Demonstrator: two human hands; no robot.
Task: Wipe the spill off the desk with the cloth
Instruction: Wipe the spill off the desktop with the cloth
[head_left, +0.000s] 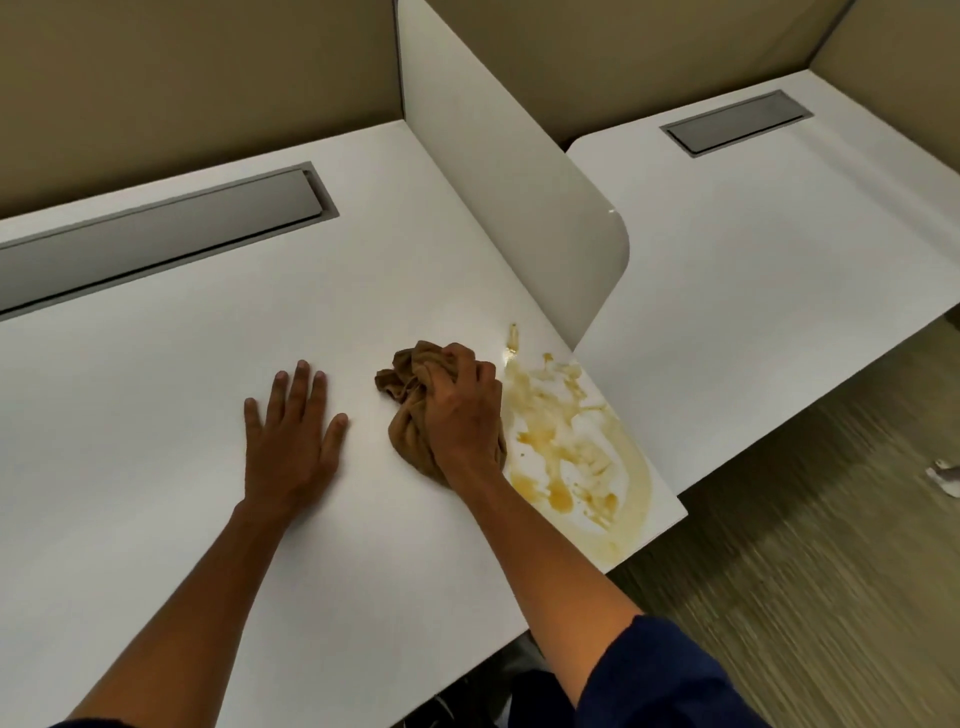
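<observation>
A yellow-brown smeared spill (569, 447) covers the near right corner of the white desk (182, 415), running down to the front edge. Just left of it lies a bunched brown cloth (408, 387). My right hand (462, 415) presses down on the cloth, fingers curled around the bundle, at the spill's left edge. My left hand (293, 434) rests flat on the desk with fingers spread, a hand's width left of the cloth, holding nothing.
A white divider panel (519, 171) rises along the desk's right side, ending just behind the spill. A grey cable flap (156, 234) sits at the back of the desk. A second desk (779, 249) lies to the right, with carpet floor (805, 571) below.
</observation>
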